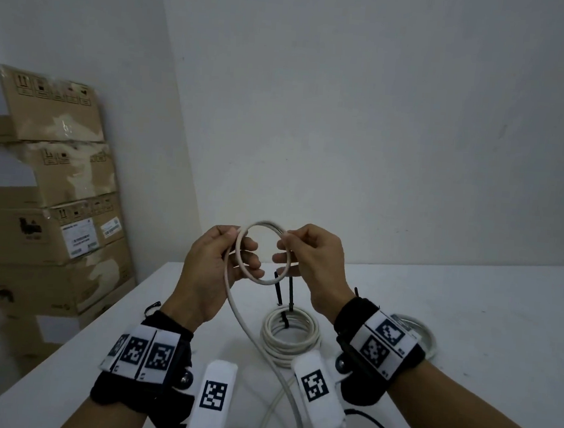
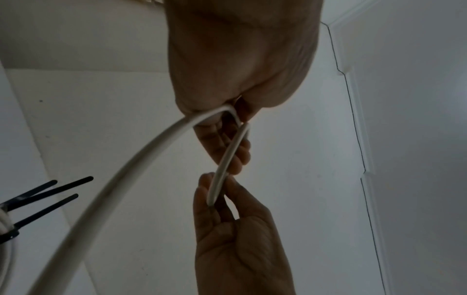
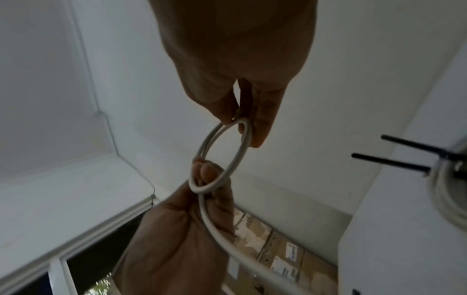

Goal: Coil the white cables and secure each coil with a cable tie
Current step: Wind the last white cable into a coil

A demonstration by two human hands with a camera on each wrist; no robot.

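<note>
We hold the white cable in a small loop above the counter: our left hand pinches it at nine o'clock, our right hand at three. It looks light, springy and smooth, so we would grip where the turns cross or it may uncoil.

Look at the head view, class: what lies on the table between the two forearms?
A finished white coil bound with black cable ties, plus loose cable trailing from the loop; head view.
</note>
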